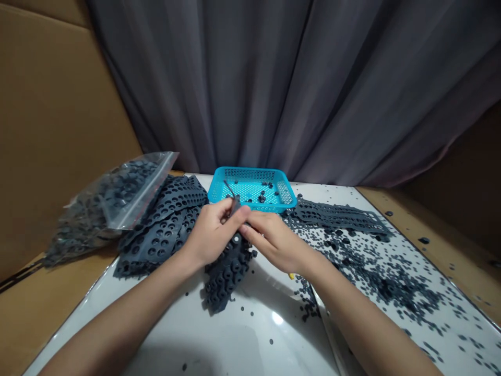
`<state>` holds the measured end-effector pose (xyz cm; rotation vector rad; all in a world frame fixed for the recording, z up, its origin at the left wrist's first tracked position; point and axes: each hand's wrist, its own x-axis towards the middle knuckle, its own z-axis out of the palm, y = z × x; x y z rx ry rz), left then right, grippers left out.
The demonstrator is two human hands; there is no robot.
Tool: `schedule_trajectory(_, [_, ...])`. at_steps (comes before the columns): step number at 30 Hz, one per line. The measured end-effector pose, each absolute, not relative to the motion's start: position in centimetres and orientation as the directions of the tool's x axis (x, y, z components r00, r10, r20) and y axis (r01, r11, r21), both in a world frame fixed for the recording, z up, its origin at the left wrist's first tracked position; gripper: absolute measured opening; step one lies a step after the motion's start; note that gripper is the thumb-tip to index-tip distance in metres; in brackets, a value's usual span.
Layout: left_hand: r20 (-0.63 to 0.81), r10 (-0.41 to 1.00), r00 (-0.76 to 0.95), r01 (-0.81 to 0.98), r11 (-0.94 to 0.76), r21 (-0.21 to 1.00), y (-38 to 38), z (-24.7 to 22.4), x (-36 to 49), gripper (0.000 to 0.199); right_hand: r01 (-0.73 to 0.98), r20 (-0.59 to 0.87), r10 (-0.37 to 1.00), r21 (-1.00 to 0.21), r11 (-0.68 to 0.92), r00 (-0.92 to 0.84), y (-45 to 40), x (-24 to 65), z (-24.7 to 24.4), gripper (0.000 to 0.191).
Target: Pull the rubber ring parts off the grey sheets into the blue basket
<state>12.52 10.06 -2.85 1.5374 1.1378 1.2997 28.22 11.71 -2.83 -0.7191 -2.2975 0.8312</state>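
Observation:
A dark rubber sheet with rows of raised round parts [227,277] hangs below both hands over the white table. My left hand [213,227] is closed on its upper end, thumb pressed on top. Touching the left fingertips, my right hand [272,237] pinches at the same end of the sheet; its fingertips partly cover what they hold. Just beyond the hands is a blue perforated basket [289,196] with a few small dark pieces in it. A thin dark strip [229,188] sticks up from the held end in front of the basket.
At left, a clear zip bag of dark pieces [105,203] leans by stacked perforated dark sheets [160,235]. Right of the basket lies an openwork sheet [340,215], with many small dark bits [387,284] scattered over the white table [250,350]. A grey curtain [250,83] hangs behind.

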Motion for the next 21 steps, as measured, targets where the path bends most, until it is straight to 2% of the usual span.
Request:
schedule_trajectory(3, [0.124,0.944,0.306,0.071,-0.153,0.986,10.7,-3.1,12.1,0.033,0.139,0.271,0.644,-0.848,0.511,-0.715,12.1,28.8,-3.1,0.028])
schedule_trajectory(6, [-0.008,0.926,0.377,-0.131,0.062,0.989,11.1,-3.6,12.3,0.042,-0.085,0.236,0.653,-0.963,0.254,-0.719,12.6,28.5,-3.9,0.03])
schedule_trajectory(9, [-0.041,0.964,0.262,-0.364,0.138,0.921,11.2,-4.1,12.9,0.04,-0.329,0.252,0.706,-0.944,0.028,-0.662,12.9,27.7,-4.8,0.032])
schedule_trajectory(12, [-0.061,0.985,0.163,-0.509,0.137,0.849,11.3,-4.6,13.5,0.039,-0.439,0.212,0.774,-0.893,-0.094,-0.597,12.8,26.9,-5.4,0.034])
schedule_trajectory(21, [-0.187,0.982,-0.015,-0.57,0.145,0.809,11.7,-5.6,14.0,0.039,-0.551,0.128,0.88,-0.818,-0.168,-0.458,12.7,25.7,-7.1,0.028])
